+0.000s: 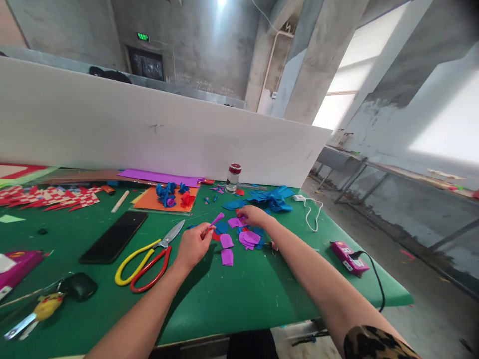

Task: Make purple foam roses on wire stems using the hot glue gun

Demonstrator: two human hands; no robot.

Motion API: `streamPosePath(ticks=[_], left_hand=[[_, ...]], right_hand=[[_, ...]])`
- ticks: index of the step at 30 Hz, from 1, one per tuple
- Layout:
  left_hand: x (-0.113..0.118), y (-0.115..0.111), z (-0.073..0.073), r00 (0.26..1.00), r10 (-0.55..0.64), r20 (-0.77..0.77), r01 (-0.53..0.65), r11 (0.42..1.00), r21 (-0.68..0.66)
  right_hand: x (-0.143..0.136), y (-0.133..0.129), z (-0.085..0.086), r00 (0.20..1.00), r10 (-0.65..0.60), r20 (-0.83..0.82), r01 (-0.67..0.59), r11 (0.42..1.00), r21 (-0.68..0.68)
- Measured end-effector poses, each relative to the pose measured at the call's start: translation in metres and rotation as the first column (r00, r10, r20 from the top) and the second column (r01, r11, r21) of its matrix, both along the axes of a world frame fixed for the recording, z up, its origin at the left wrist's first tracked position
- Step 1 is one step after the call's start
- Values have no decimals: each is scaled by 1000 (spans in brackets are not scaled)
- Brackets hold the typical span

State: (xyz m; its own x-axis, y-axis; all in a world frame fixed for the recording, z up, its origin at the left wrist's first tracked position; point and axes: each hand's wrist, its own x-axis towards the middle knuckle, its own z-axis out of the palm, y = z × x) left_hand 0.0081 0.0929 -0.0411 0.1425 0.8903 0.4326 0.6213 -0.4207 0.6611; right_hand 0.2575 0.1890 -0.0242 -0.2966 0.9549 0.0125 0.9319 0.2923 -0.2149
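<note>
My left hand pinches a narrow, folded purple paper petal, with a thin stem or wire partly hidden at the fingertips. To its right, my right hand reaches down with bent fingers closed at a purple paper piece; the fingertips are partly hidden. Between and below the hands lie loose purple petals, more cut purple pieces, and blue paper pieces. Scissors with one yellow and one red handle rest open beside my left hand.
Behind the hands are blue paper strips, a red-lidded jar and paper flowers on an orange sheet. A phone and keys lie left. A purple box with a cable sits right. A white partition bounds the back.
</note>
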Motion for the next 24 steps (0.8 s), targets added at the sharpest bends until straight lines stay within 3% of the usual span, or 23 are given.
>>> streamPosePath(ticks=[4, 8, 16, 24], left_hand=[[0, 0, 0, 1000, 8, -7, -8, 1000, 1], [0, 1, 0, 1000, 3, -13, -3, 1000, -1], [-1, 2, 0, 1000, 12, -16, -12, 1000, 6], [-2, 0, 5, 1000, 29, -8, -29, 1000, -1]], right_hand=[[-2, 0, -5, 994, 14, -108, -20, 998, -57], [13, -2, 4, 947, -39, -319, 4, 994, -109], [34, -28, 23, 709, -200, -676, 3, 960, -281], [14, -71, 32, 490, -312, -814, 4, 934, -356]])
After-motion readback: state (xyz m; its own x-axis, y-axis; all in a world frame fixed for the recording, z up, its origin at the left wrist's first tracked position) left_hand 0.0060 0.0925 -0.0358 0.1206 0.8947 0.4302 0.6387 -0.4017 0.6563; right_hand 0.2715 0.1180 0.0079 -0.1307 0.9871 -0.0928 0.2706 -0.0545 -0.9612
